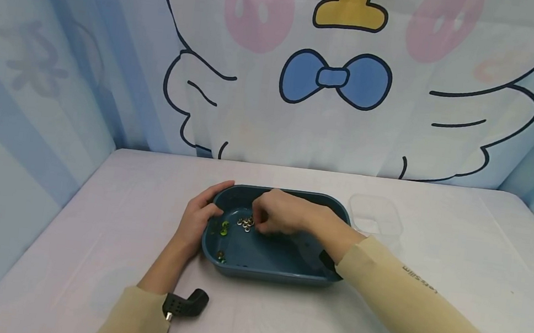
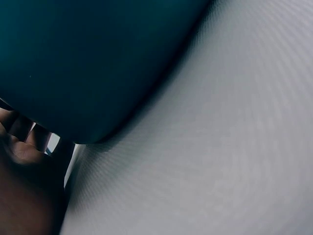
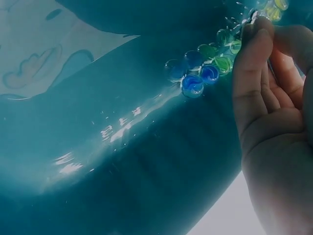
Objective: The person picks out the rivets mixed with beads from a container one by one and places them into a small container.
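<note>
My left hand point(image 1: 199, 218) grips the left end of a dark blue-green tray point(image 1: 278, 277), thumb over the rim and fingers along the outside. In the left wrist view its fingers point(image 2: 24, 151) bend against the tray's outer wall. Reaching inside, my right hand point(image 1: 281, 213) has thumb and forefinger together, pinching a small shiny piece point(image 3: 254, 16) that the fingertips mostly hide. Just left of those fingers lies a cluster of small silvery pieces point(image 1: 245, 223). Green glass marbles point(image 1: 224, 229) sit near the left wall. Blue marbles point(image 3: 192, 86) and yellow ones point(image 3: 275, 11) show in the right wrist view.
A clear plastic box point(image 1: 376, 216) stands on the white-covered table point(image 1: 455, 301) behind the tray's right end. A printed curtain point(image 1: 331, 135) hangs along the table's back edge. The right forearm crosses the tray's right rim.
</note>
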Action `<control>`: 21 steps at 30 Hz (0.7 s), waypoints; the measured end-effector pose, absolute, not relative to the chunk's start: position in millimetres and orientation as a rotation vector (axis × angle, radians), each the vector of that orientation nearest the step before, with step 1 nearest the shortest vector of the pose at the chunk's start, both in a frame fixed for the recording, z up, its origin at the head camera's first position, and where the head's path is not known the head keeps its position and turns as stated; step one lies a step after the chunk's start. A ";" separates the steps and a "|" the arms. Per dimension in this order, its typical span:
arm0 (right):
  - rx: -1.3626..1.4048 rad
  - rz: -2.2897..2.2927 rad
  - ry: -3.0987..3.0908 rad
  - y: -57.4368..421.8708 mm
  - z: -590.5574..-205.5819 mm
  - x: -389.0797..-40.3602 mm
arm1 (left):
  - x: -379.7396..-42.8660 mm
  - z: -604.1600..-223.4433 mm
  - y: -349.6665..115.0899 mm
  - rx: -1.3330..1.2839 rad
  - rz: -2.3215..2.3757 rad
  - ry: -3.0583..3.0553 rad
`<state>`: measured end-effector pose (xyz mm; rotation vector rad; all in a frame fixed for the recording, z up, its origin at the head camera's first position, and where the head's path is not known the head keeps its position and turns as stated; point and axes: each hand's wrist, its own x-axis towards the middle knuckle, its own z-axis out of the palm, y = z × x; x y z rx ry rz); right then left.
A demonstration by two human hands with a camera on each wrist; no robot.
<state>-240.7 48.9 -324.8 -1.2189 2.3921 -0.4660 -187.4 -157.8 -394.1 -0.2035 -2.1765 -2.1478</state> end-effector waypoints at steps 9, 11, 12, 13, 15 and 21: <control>-1.204 -0.558 2.398 51.8 -324.9 -244.5 | -188.6 -394.1 -158.2 -0.186 -2.154 -2.180; -1.208 -0.588 2.403 53.3 -323.6 -245.6 | -188.7 -393.8 -158.3 -0.187 -2.158 -2.176; -1.212 -0.601 2.402 54.0 -322.9 -246.1 | -188.8 -393.6 -158.3 -0.189 -2.159 -2.173; -1.220 -0.610 2.403 54.6 -322.1 -246.5 | -188.9 -393.4 -158.2 -0.189 -2.159 -2.172; -1.234 -0.626 2.401 55.4 -320.8 -247.0 | -189.3 -392.9 -158.1 -0.189 -2.162 -2.169; -1.263 -0.676 2.413 57.4 -318.9 -248.5 | -189.7 -393.8 -158.7 -0.194 -2.162 -2.170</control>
